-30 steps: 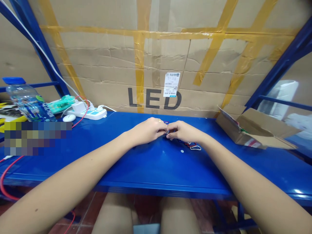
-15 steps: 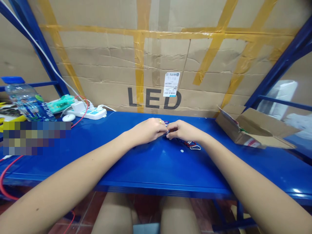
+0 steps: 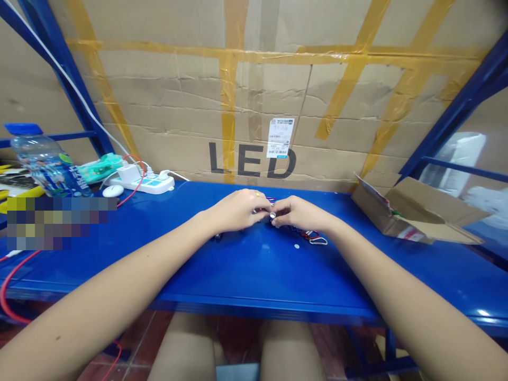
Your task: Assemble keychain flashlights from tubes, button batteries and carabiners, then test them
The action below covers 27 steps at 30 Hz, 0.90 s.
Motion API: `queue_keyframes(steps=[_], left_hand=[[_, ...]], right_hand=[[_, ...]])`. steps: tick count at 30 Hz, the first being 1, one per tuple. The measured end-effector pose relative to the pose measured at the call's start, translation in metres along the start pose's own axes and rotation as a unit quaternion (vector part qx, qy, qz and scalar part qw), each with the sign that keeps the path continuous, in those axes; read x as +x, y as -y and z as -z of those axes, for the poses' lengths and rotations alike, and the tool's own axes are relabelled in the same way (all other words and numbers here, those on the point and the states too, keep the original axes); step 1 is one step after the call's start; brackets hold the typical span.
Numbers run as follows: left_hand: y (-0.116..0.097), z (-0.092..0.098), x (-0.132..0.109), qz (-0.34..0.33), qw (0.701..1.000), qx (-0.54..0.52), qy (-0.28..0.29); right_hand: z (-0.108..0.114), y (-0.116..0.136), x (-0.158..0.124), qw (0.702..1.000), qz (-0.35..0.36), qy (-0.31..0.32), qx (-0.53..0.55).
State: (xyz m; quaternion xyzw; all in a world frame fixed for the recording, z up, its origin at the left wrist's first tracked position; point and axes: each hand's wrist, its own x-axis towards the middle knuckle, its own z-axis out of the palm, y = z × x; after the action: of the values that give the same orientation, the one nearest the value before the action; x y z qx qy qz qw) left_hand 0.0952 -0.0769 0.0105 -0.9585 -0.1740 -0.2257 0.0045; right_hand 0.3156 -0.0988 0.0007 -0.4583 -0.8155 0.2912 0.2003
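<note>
The right hand point(image 3: 300, 212) is pinching a round piece point(image 3: 272, 215), probably light, stiff, slippery, best rim-held; the left hand point(image 3: 237, 210) is hiding its grip.

Likely storeroom: taped carton point(image 3: 178, 114), rack point(image 3: 456, 112)

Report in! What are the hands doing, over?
Right hand pinching round piece. Left hand close by, grip unclear. Silver clip close to right hand, seemingly not blocking.

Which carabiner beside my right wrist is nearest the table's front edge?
The silver carabiner; the red carabiner next to it lies farther back.
</note>
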Motion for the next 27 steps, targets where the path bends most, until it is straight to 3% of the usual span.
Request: queue_keyframes(steps=[5, 10, 17, 22, 27], left_hand=[[0.009, 0.000, -0.002, 0.078, 0.993, 0.054, 0.067], [0.015, -0.004, -0.004, 0.122, 0.982, 0.042, 0.137], [0.012, -0.008, 0.000, 0.157, 0.975, 0.029, 0.157], [0.016, -0.005, -0.001, 0.169, 0.978, 0.013, 0.117], [0.010, -0.001, 0.001, 0.082, 0.994, -0.066, -0.030]], right_hand=[[0.001, 0.000, 0.000, 1.000, 0.005, 0.013, -0.008], [0.001, 0.001, 0.000, 0.999, 0.008, 0.013, -0.029], [0.000, 0.003, -0.001, 0.999, 0.012, 0.013, -0.040], [-0.001, 0.002, -0.001, 0.999, 0.016, 0.009, -0.032], [-0.001, 0.001, -0.001, 1.000, 0.009, 0.002, -0.019]])
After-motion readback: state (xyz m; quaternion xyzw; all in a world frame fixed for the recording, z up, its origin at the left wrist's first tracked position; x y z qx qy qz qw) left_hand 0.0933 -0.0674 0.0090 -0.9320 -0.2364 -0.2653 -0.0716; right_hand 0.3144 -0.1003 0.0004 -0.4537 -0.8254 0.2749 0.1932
